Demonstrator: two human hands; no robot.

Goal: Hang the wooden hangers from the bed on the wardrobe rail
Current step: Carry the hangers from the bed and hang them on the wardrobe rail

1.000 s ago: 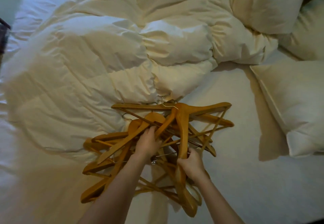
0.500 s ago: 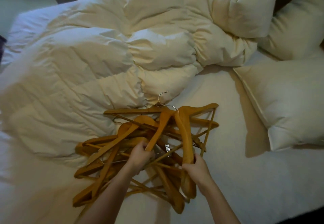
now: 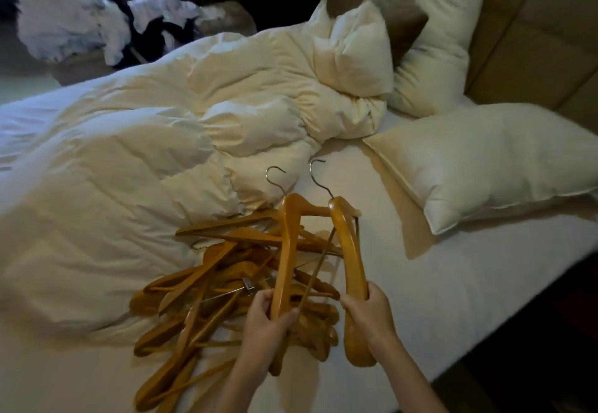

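Note:
A tangled pile of wooden hangers (image 3: 207, 286) lies on the white bed sheet (image 3: 453, 283) near the front edge. My left hand (image 3: 270, 319) grips the lower arm of one wooden hanger (image 3: 286, 244), raised above the pile with its metal hook pointing away from me. My right hand (image 3: 365, 309) holds a second wooden hanger (image 3: 348, 244) by its arm, also lifted, hook up. The two raised hangers stand side by side, almost touching at the top. No wardrobe rail is in view.
A crumpled cream duvet (image 3: 145, 154) covers the left and far side of the bed. Pillows (image 3: 504, 160) lie at the right against a padded headboard (image 3: 534, 40). Loose clothes (image 3: 74, 14) are heaped beyond the bed at top left. Dark floor shows at bottom right.
Both hands have lifted their hangers up out of the pile, tipping them upright so the hooks point away. The view has tilted up, showing the headboard and the clothes heap.

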